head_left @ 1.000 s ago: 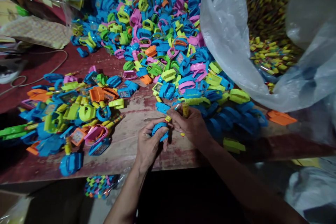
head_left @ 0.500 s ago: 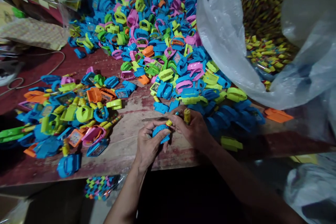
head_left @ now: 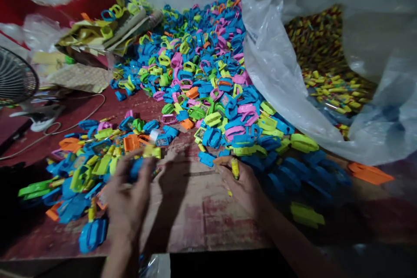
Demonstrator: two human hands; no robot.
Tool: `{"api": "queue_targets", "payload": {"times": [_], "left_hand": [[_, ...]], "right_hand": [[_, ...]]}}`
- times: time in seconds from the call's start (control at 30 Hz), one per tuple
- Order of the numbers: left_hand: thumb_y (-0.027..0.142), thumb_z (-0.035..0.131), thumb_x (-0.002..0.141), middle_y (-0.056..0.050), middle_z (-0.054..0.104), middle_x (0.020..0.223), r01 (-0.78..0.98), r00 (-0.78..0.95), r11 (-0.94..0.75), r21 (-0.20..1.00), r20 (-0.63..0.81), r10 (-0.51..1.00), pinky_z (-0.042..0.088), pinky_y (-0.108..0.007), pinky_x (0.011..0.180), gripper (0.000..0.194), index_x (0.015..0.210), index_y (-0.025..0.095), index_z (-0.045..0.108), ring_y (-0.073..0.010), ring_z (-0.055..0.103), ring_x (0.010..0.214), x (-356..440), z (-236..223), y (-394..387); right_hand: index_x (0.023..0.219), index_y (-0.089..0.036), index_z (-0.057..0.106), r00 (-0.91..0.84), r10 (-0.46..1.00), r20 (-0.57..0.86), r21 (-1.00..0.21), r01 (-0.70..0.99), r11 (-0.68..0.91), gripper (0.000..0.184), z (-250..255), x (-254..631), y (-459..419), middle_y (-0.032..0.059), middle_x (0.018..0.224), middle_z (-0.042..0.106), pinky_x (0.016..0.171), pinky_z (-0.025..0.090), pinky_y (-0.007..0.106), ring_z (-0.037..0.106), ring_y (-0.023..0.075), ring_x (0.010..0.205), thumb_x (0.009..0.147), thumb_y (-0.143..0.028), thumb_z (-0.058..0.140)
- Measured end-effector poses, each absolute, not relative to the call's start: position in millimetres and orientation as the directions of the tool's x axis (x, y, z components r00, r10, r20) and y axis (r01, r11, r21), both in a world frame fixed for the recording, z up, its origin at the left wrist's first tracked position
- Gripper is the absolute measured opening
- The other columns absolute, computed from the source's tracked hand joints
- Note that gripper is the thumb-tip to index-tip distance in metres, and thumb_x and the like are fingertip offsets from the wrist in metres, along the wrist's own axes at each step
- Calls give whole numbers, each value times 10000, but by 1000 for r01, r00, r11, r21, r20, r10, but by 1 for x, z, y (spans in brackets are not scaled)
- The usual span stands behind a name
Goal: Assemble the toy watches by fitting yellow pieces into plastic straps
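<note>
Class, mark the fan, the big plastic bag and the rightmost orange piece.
Fan (head_left: 16,76), head view: front grille.
Big plastic bag (head_left: 270,47), head view: left wall.
Rightmost orange piece (head_left: 371,173), head view: middle.

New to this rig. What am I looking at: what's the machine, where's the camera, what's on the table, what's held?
No machine here: these are a person's two bare hands. All the pictures come from one camera worn on the head, looking forward and down.

On the table lie a big pile and, to the left, a smaller pile of bright plastic pieces, mostly blue, with green, pink and orange. At the right, an open clear bag holds many small yellow pieces. A fan stands far left.

The right hand holds a yellow stick. The left hand is blurred over the smaller pile; whether it grips anything isn't clear.
</note>
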State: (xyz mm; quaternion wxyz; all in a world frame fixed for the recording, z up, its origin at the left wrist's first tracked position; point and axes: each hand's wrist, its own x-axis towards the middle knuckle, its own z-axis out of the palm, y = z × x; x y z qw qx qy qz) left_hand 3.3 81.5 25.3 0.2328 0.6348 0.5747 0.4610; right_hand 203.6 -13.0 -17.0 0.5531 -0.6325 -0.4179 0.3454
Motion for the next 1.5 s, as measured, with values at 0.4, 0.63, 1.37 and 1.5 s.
{"api": "queue_targets", "payload": {"times": [0.4, 0.63, 1.37, 1.5], "left_hand": [[263, 566, 883, -91, 721, 1101, 689, 228, -546, 477, 572, 788, 540, -415, 926, 286, 1146, 192, 654, -237, 675, 1029, 18, -3, 78], [293, 533, 896, -131, 695, 1118, 875, 239, -397, 276, 467, 852, 464, -467, 938, 300, 1132, 149, 651, -304, 615, 1039, 11, -11, 115], [295, 596, 871, -118, 650, 1223, 540, 391, -595, 595, 448, 804, 462, -400, 988, 128, 885, 189, 668, -246, 601, 1147, 24, 6, 140], [318, 682, 817, -103, 686, 1139, 261, 252, -352, 899, 289, 924, 492, -364, 934, 140, 853, 188, 642, -248, 623, 1120, 21, 13, 122]], "right_hand": [[1211, -170, 610, -1, 943, 332, -616, 757, 217, 479, -44, 164, -30, 93, 1095, 665, 908, 481, 394, 574, 251, 1037, 791, -10, 447], [1220, -160, 604, -93, 849, 521, -447, 817, 364, 379, -49, 168, -22, 119, 1125, 646, 864, 487, 421, 566, 271, 1037, 884, -71, 452], [814, -190, 673, 447, 886, 120, -936, 348, -49, 221, -27, 203, -46, 19, 715, 691, 587, 516, 197, 665, 156, 657, 908, -333, 534], [831, -207, 675, 432, 893, 123, -909, 410, -73, 233, -26, 208, -39, 29, 753, 704, 592, 510, 222, 669, 172, 675, 914, -353, 512]]}}
